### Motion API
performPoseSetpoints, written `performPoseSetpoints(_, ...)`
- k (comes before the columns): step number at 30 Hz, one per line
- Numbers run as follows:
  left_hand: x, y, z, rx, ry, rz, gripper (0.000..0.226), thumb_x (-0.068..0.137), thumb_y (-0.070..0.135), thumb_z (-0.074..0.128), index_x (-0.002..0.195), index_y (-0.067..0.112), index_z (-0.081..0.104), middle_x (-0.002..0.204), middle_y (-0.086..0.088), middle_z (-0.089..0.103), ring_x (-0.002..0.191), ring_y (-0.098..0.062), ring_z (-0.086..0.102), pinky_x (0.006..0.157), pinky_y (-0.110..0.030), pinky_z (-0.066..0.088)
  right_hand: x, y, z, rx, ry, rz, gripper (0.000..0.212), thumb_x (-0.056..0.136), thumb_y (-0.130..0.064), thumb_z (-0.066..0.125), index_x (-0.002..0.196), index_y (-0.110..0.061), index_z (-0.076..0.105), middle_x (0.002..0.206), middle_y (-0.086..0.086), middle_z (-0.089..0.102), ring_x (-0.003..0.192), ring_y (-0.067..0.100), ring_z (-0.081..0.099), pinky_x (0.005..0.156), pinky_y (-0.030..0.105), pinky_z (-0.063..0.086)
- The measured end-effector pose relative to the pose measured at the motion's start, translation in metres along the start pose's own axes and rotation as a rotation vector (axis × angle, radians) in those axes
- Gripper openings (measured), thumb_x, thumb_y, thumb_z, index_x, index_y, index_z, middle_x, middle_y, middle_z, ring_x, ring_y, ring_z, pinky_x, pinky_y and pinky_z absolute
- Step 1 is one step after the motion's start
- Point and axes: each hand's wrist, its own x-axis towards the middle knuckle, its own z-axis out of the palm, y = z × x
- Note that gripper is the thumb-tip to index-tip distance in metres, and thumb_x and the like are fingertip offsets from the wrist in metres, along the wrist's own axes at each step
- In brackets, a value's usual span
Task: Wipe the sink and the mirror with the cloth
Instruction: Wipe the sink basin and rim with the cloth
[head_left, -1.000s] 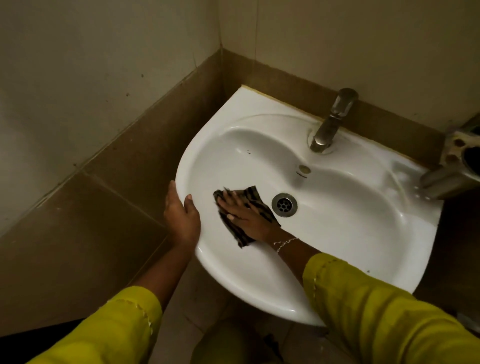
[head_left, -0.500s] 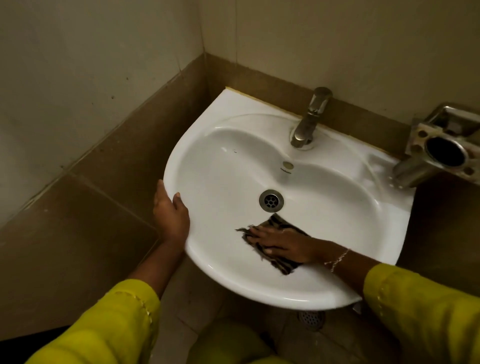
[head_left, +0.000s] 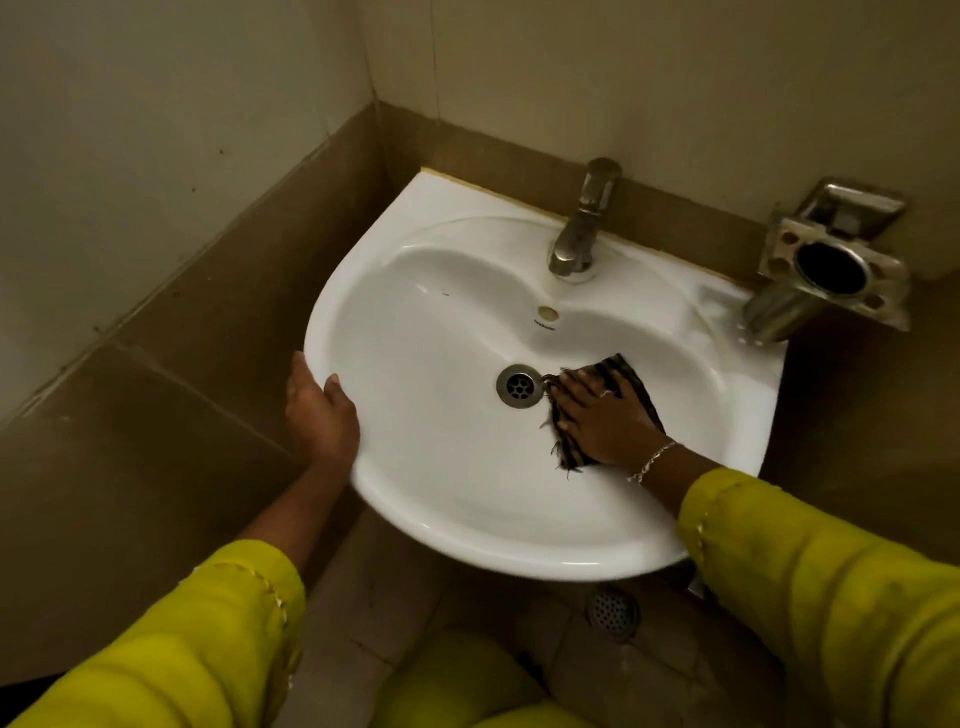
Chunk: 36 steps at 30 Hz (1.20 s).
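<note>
A white ceramic sink (head_left: 447, 493) is fixed in the corner of a tiled wall. My right hand (head_left: 597, 415) lies flat on a dark striped cloth (head_left: 631, 376), pressing it onto the basin floor just right of the metal drain (head_left: 519, 385). Most of the cloth is hidden under the hand. My left hand (head_left: 319, 415) grips the sink's left rim, thumb on top. No mirror is in view.
A metal tap (head_left: 584, 223) stands at the back of the sink. A steel wall holder with a cup ring (head_left: 831, 270) juts out over the sink's right back corner. Below the basin lies a floor drain (head_left: 613, 610). Tiled walls close in at left and behind.
My right hand has swept the cloth from left of the drain, along the front of the basin, to the drain's right side. The left hand has stayed on the rim.
</note>
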Motion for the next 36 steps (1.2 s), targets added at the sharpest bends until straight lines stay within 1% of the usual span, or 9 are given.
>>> performPoseSetpoints(3, 0.000, -0.001, 0.000, -0.016, 0.004, 0.010, 0.051, 0.093, 0.009, 0.042, 0.141, 0.001, 0.028, 0.144, -0.023, 0.036, 0.132, -0.036, 0.037, 0.108, -0.035, 0.027, -0.006, -0.001, -0.002, 0.035, -0.178, 0.150, 0.061, 0.096, -0.049, 0.017, 0.149, -0.022, 0.003, 0.158, 0.002, -0.003, 0.145, 0.021, -0.002, 0.114, 0.053, -0.002)
performPoseSetpoints(8, 0.001, -0.003, 0.000, -0.034, 0.003, 0.011, 0.050, 0.093, 0.009, 0.043, 0.140, 0.000, 0.028, 0.143, -0.024, 0.038, 0.132, -0.036, 0.037, 0.109, -0.036, 0.027, -0.021, 0.007, -0.014, 0.063, -0.344, 0.154, 0.096, 0.079, -0.078, 0.025, 0.148, -0.020, -0.004, 0.157, 0.001, -0.014, 0.144, 0.020, -0.012, 0.112, 0.051, -0.011)
performPoseSetpoints(13, 0.001, -0.001, -0.001, -0.042, 0.000, 0.009, 0.051, 0.092, 0.007, 0.043, 0.140, -0.002, 0.028, 0.143, -0.025, 0.037, 0.133, -0.037, 0.036, 0.109, -0.036, 0.026, -0.044, 0.011, -0.027, 0.007, -0.431, 0.130, 0.080, 0.088, -0.066, 0.023, 0.149, -0.019, -0.001, 0.157, 0.002, -0.012, 0.144, 0.021, -0.010, 0.115, 0.050, -0.010)
performPoseSetpoints(21, 0.000, 0.001, -0.001, -0.044, -0.016, -0.008, 0.051, 0.092, 0.008, 0.043, 0.140, -0.001, 0.027, 0.144, -0.025, 0.036, 0.132, -0.038, 0.035, 0.108, -0.038, 0.027, -0.084, -0.015, -0.035, 0.068, -0.368, 0.162, 0.058, 0.098, -0.043, 0.024, 0.148, -0.018, 0.010, 0.158, 0.005, 0.005, 0.145, 0.022, 0.004, 0.113, 0.052, -0.001)
performPoseSetpoints(24, 0.000, 0.000, -0.001, -0.056, -0.012, -0.005, 0.051, 0.092, 0.007, 0.043, 0.140, -0.002, 0.028, 0.143, -0.026, 0.036, 0.132, -0.039, 0.036, 0.108, -0.039, 0.027, -0.096, -0.033, -0.046, 0.154, -0.339, 0.179, 0.050, 0.097, -0.042, 0.028, 0.142, -0.018, 0.028, 0.152, 0.005, 0.027, 0.139, 0.025, 0.024, 0.112, 0.048, 0.011)
performPoseSetpoints(26, -0.001, 0.000, -0.001, -0.059, -0.011, -0.011, 0.050, 0.092, 0.007, 0.043, 0.140, -0.002, 0.029, 0.143, -0.026, 0.037, 0.131, -0.039, 0.036, 0.108, -0.040, 0.028, -0.104, -0.049, -0.052, 0.194, -0.284, 0.218, 0.043, 0.097, -0.042, 0.029, 0.131, -0.020, 0.043, 0.137, 0.005, 0.049, 0.125, 0.026, 0.044, 0.105, 0.042, 0.022)
performPoseSetpoints(29, -0.001, 0.001, -0.002, -0.059, -0.014, -0.023, 0.051, 0.092, 0.007, 0.042, 0.140, -0.001, 0.028, 0.143, -0.026, 0.036, 0.132, -0.039, 0.036, 0.109, -0.039, 0.027, -0.112, -0.076, -0.064, 0.376, -0.171, 0.256, 0.036, 0.097, -0.037, 0.028, 0.115, -0.019, 0.053, 0.116, 0.005, 0.064, 0.108, 0.026, 0.055, 0.098, 0.038, 0.029)
performPoseSetpoints(32, -0.001, 0.002, -0.002, -0.052, -0.015, -0.019, 0.051, 0.093, 0.007, 0.042, 0.140, -0.002, 0.027, 0.144, -0.026, 0.035, 0.132, -0.039, 0.036, 0.109, -0.039, 0.027, -0.117, -0.100, -0.081, 0.694, -0.116, 0.213, 0.030, 0.098, -0.029, 0.031, 0.112, -0.015, 0.055, 0.117, 0.007, 0.063, 0.108, 0.028, 0.055, 0.094, 0.034, 0.034)
performPoseSetpoints(36, -0.001, 0.005, -0.004, -0.062, -0.015, -0.029, 0.050, 0.093, 0.007, 0.042, 0.140, -0.001, 0.027, 0.145, -0.026, 0.034, 0.132, -0.039, 0.035, 0.109, -0.038, 0.026, -0.124, -0.121, -0.111, 1.430, -0.111, 0.227, 0.022, 0.097, -0.024, 0.038, 0.096, -0.023, 0.060, 0.097, -0.001, 0.062, 0.097, 0.019, 0.057, 0.086, 0.034, 0.043)
